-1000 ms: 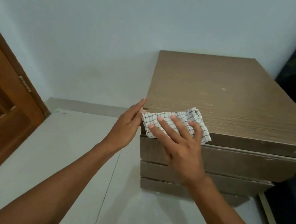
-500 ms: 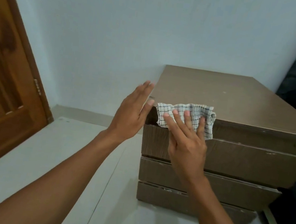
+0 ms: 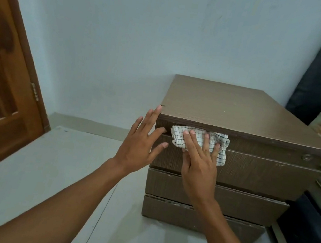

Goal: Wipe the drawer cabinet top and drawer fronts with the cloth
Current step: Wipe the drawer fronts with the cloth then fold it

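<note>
The drawer cabinet (image 3: 230,171) is seen standing on the pale floor (image 3: 24,185) against the blue wall (image 3: 124,45), a squat brown box of wood-grain board. It is judged heavy and rigid enough to stay put under a wiping push, so no bracing grip should be needed. Its top (image 3: 228,108) is flat and bare. Below it three drawer fronts are stacked: the top drawer front (image 3: 261,171), the middle one (image 3: 246,204) and the lowest (image 3: 184,214), whose edges look chipped. A small round fitting (image 3: 306,157), possibly a lock, is set near the right end of the upper band.

The right hand (image 3: 199,163) is laid flat with fingers spread, and the cloth (image 3: 194,138) is pressed by it against the upper left of the top drawer front, just under the overhanging edge of the top. The cloth is not clenched; it is pinned by fingers and palm. The left hand (image 3: 142,141) is held open and empty, fingers splayed, at the cabinet's left front corner; whether the fingertips actually touch the board cannot be told for certain.

The cloth, a white check weave, is judged light, soft and limp. It is bunched rather than folded, so it is likely to slide or roll under the palm on the smooth laminate. It is best held by broad flat pressure, with a corner tucked under the fingers.
</note>
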